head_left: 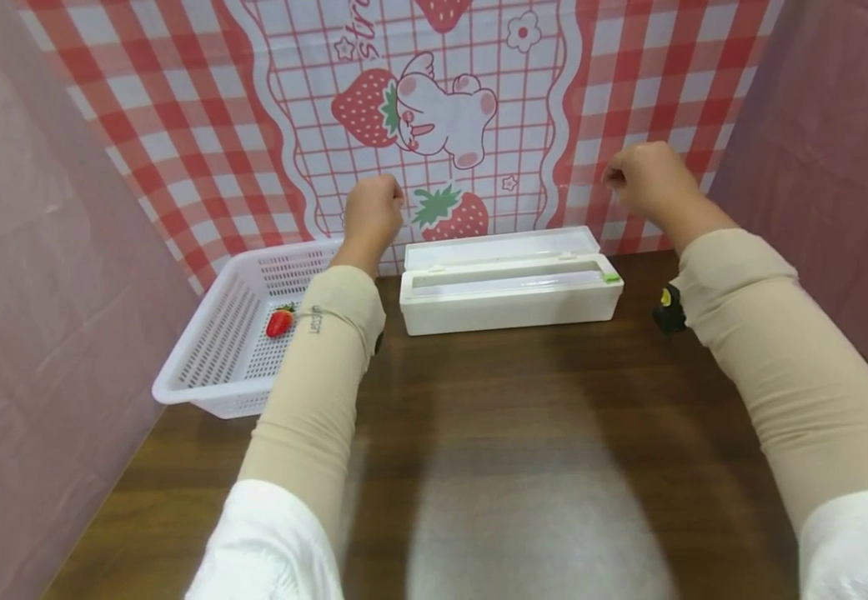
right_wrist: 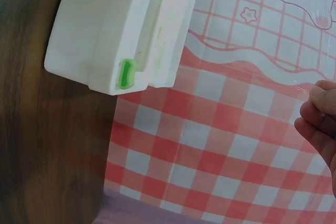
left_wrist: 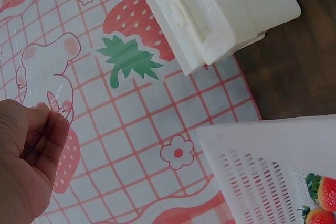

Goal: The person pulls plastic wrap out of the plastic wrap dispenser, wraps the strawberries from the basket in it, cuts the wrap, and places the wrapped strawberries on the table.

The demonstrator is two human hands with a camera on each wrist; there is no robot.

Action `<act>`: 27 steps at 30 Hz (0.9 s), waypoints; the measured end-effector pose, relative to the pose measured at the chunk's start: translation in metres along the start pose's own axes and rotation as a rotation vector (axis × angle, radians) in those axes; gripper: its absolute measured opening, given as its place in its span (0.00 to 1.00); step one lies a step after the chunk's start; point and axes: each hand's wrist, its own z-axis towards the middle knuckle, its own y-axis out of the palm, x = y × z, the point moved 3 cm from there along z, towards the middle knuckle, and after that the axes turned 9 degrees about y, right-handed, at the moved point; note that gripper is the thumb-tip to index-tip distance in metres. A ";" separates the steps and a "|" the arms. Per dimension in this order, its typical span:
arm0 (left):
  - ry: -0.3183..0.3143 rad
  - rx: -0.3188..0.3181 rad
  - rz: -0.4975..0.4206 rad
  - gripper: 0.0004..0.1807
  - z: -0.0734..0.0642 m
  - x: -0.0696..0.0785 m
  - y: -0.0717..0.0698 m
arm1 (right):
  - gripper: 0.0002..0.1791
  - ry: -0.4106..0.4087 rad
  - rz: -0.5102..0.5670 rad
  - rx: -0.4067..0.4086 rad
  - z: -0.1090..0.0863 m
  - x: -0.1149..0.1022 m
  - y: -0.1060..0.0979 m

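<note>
My left hand (head_left: 373,215) is raised beyond the left end of a white plastic-wrap dispenser (head_left: 509,310), above the patterned cloth. Thumb and fingertips pinch the edge of a clear sheet of plastic wrap (left_wrist: 59,86), which shows only as faint glints. Out past the dispenser's right end, my right hand (head_left: 653,179) pinches the wrap's other side, with thin creases at its fingertips. The dispenser's lid (head_left: 504,248) stands raised at the back, and a green slide cutter (right_wrist: 126,74) sits at the right end.
A white slotted basket (head_left: 216,389) stands at the left, partly behind my left forearm, with strawberries (head_left: 279,322) inside. A red-and-white strawberry cloth (head_left: 524,100) covers the back. Pinkish sheets (head_left: 43,250) hang at both sides of the brown wooden table (head_left: 494,400).
</note>
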 end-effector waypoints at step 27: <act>-0.025 0.044 0.006 0.09 0.009 0.007 -0.023 | 0.13 0.054 0.004 0.003 0.006 -0.010 -0.024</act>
